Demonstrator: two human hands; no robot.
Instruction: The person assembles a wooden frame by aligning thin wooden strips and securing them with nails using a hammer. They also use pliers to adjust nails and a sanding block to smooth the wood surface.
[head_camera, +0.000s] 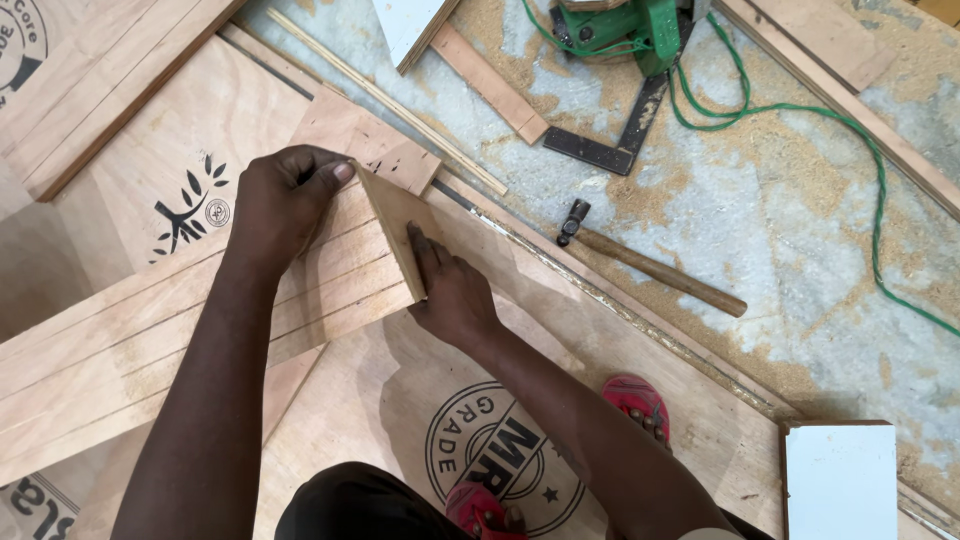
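- The left hand (280, 205) is closed on the top corner of a small plywood piece (398, 235); the thumb presses at the corner and the other fingers are curled on the far side
- The right hand (450, 290) lies against the right face of the small plywood piece, with the fingers stretched along it and not closed around it
- The small plywood piece stands on its edge at the end of a group of long wooden strips (150, 350), touching them
- The wooden strips lie side by side on a big plywood sheet (640, 400) with a round printed stamp
- A hammer (650, 265) with wooden handle lies on the dusty floor, to the right of the hands
- A dark metal square (625, 135) and a green power tool (625, 25) with green cable (800, 110) are further away
- A red sandal (635, 400) is on the sheet
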